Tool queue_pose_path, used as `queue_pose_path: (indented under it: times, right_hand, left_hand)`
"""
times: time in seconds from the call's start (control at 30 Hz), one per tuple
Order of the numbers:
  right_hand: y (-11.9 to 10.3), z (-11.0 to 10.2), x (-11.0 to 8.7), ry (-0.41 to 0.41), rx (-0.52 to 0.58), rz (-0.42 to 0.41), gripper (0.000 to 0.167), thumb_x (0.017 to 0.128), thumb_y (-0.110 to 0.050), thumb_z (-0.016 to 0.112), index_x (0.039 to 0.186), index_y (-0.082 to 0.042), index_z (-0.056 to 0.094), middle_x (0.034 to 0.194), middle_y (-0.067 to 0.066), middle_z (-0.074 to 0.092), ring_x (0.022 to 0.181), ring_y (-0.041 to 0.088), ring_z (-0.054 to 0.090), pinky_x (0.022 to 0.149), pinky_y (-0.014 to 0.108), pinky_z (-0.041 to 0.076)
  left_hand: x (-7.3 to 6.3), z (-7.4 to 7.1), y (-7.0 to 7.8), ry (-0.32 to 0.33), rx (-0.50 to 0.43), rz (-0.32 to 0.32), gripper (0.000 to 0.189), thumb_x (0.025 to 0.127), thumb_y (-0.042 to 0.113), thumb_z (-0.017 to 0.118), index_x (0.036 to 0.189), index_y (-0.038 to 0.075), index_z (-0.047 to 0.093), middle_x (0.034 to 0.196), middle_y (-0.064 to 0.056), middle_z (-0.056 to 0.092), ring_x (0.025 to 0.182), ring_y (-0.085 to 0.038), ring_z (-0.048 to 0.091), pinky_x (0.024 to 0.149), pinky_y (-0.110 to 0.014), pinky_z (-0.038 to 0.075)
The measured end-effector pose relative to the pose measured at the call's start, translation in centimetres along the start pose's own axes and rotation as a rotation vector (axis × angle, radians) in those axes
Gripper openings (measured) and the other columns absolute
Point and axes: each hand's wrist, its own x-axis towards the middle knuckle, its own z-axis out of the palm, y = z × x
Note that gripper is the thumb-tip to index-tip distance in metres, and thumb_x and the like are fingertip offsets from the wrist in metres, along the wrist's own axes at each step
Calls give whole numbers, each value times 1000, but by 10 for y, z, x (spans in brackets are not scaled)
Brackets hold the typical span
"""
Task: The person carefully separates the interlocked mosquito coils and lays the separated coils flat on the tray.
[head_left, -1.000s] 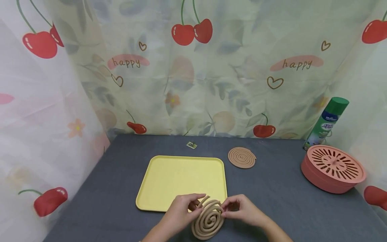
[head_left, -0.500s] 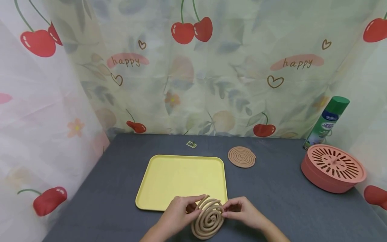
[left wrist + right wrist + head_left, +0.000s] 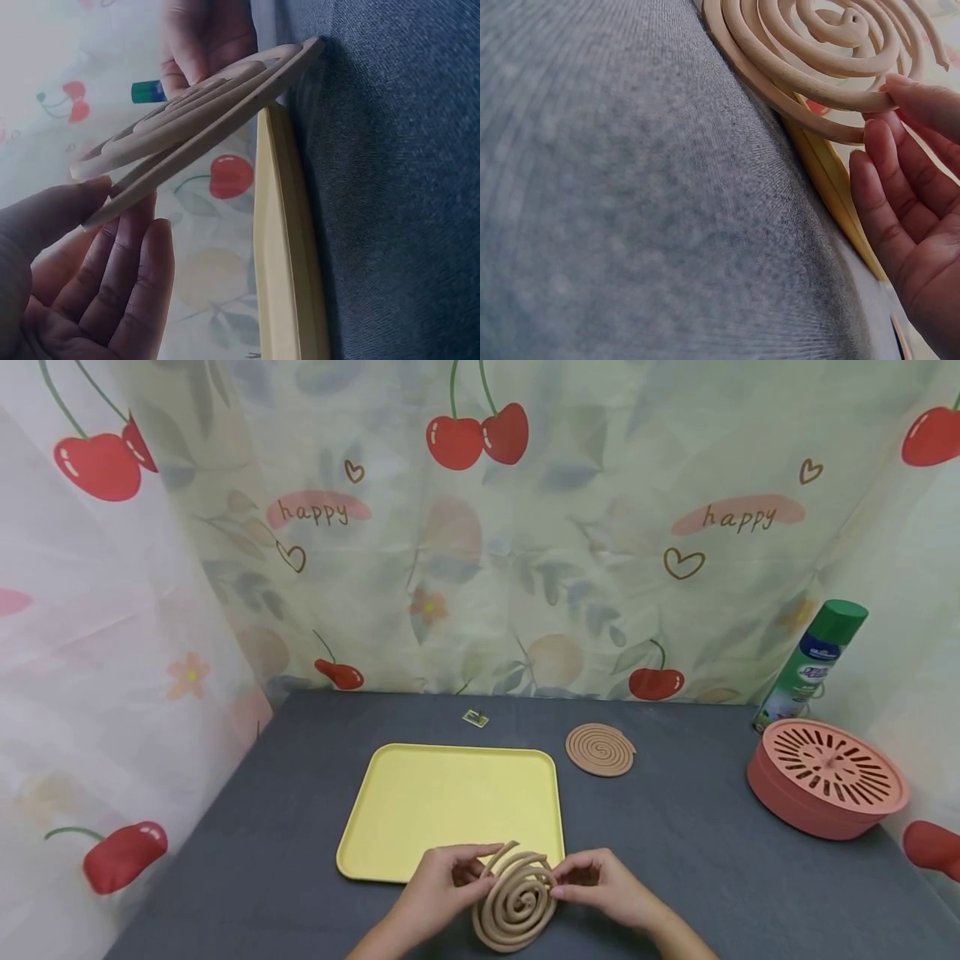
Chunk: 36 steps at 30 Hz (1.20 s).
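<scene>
A pair of tan mosquito coils (image 3: 525, 903), wound into each other, is held tilted over the tray's near right edge. My left hand (image 3: 444, 887) pinches the outer strand on the left side between thumb and fingers. On the other side, my right hand (image 3: 600, 887) pinches a strand with thumb and forefinger. The spirals (image 3: 161, 137) stand partly apart in the left wrist view, with gaps between the layers. In the right wrist view, two strand ends of the coils (image 3: 810, 86) meet my right fingertips.
A yellow tray (image 3: 450, 810) lies on the dark cloth-covered table (image 3: 262, 860). Behind it are a small metal coil stand (image 3: 476, 718) and a flat reddish-brown mosquito coil (image 3: 600, 750). At right stand a pink round slotted-lid box (image 3: 825, 777) and a green spray can (image 3: 810, 664).
My left hand has shifted slightly left, drawing the outer strand with it, so the gap at the top left widens a little. My right hand has barely moved.
</scene>
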Motion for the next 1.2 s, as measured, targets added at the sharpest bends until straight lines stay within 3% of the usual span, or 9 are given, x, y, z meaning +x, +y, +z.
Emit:
queue_pose_path:
  times: [0.3, 0.57, 0.73, 0.97, 1.07, 1.2]
  right_hand:
    - [-3, -2, 3, -2, 41, 85, 28, 87, -4, 62, 101, 20, 57, 89, -10, 68, 80, 0, 61, 70, 18, 51]
    - [-8, -3, 7, 11, 87, 125, 25, 88, -5, 61, 103, 15, 59, 88, -10, 68, 79, 1, 61, 71, 20, 52]
    - [-11, -2, 10, 36, 104, 126, 33, 88, -5, 61, 106, 21, 54, 89, -11, 68, 80, 1, 62, 72, 20, 52]
    - [-15, -3, 14, 82, 95, 86, 37, 87, -5, 61, 105, 25, 50, 88, -12, 68, 77, -1, 61, 70, 19, 51]
    - [-15, -4, 17, 97, 92, 73, 31, 87, -4, 61, 103, 22, 54, 87, -12, 68, 76, -1, 60, 70, 19, 51]
    - [-16, -5, 20, 112, 110, 91, 18, 88, -4, 60, 100, 8, 63, 86, -12, 69, 75, 1, 61, 70, 20, 51]
  left_hand:
    - [3, -4, -6, 43, 22, -2, 33, 82, 5, 67, 115, 3, 65, 77, -11, 69, 64, -1, 60, 59, -16, 50]
    - [8, -12, -9, 9, -23, -22, 34, 83, 5, 66, 117, 0, 63, 78, -13, 68, 62, -2, 59, 57, -15, 48]
    - [12, -19, -12, -18, -54, -32, 32, 84, 5, 65, 114, -5, 62, 83, -15, 67, 65, -3, 60, 57, -15, 48]
    - [14, -29, -12, 14, -164, -72, 36, 85, 7, 66, 116, -10, 58, 83, -16, 67, 65, -6, 61, 60, -19, 51]
    - [17, -36, -12, 39, -227, -113, 41, 86, 10, 66, 120, -10, 55, 83, -14, 68, 66, -8, 63, 63, -23, 54]
    - [21, -47, -16, 78, -257, -152, 44, 87, 11, 65, 124, -9, 52, 86, -14, 69, 69, -11, 65, 66, -27, 55]
